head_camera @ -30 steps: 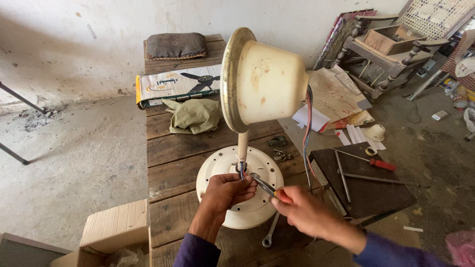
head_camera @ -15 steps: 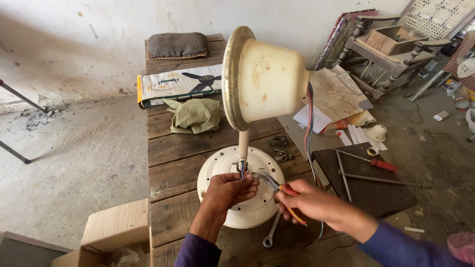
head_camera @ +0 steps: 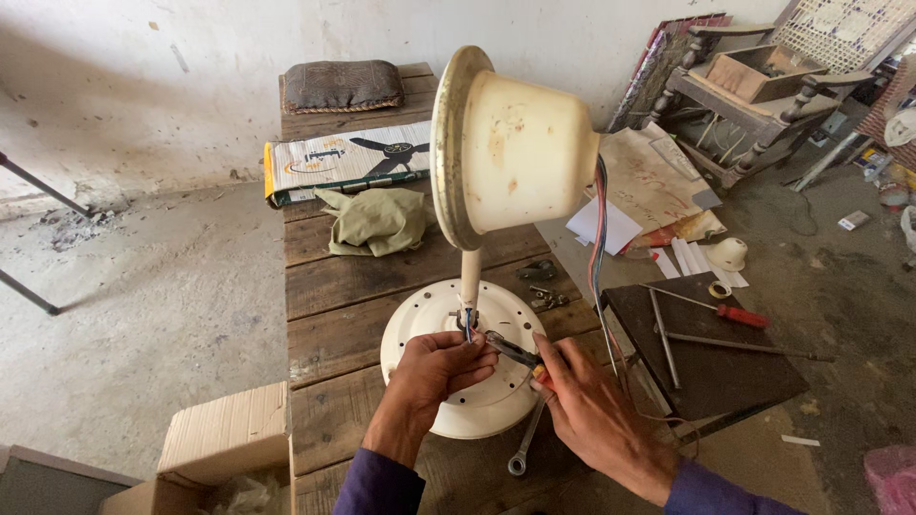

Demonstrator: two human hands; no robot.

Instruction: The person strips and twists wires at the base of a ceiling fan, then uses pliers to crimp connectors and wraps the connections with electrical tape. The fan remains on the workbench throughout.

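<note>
- My left hand [head_camera: 441, 367] is resting on the round white fan base [head_camera: 410, 334], fingers curled tight around the wires at the foot of the thin stem [head_camera: 469, 277].
- My right hand [head_camera: 592, 410] is gripping pliers [head_camera: 510, 349] closed-fisted, their tip pointing at that same spot.
- The fan base is sitting on the wooden table [head_camera: 334, 286], with the cream motor housing [head_camera: 515, 153] standing above it.
- A spanner [head_camera: 525, 448] is lying just beside the base, under my right hand.

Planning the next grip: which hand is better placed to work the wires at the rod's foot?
Probably the right hand: it holds pliers tipped at the wires, while the left hand steadies them.
</note>
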